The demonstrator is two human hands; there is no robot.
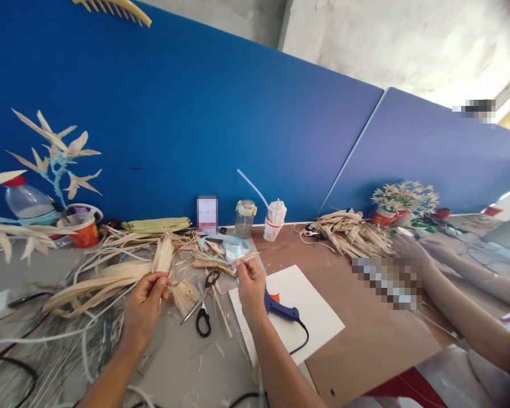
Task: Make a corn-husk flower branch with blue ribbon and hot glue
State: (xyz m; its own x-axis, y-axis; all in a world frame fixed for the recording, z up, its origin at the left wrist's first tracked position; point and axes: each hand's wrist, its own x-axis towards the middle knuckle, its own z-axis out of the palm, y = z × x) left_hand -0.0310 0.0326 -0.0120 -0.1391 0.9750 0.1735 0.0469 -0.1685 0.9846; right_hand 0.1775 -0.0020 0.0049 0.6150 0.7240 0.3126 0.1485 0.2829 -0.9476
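Observation:
My left hand (pixel 147 303) is closed in a pinch on a pale dried husk piece (pixel 164 253) that stands up from its fingertips. To its right, my right hand (pixel 251 283) pinches a thin pale strip, with light blue ribbon (pixel 227 245) just behind it. Black-handled scissors (pixel 203 306) lie partly open on the table between my hands. A blue glue gun (pixel 283 309) rests on a white sheet (pixel 318 309) beside my right wrist. More dried husks (pixel 106 280) are heaped left of and behind my left hand.
Behind stand a phone (pixel 207 214), a glass bottle (pixel 245 218) and a paper cup (pixel 272 229). A red cup (pixel 85 233) and a husk-flower stem (pixel 58 164) are at left. White cables cross the left side. Another person's arms (pixel 463 294) reach in from the right.

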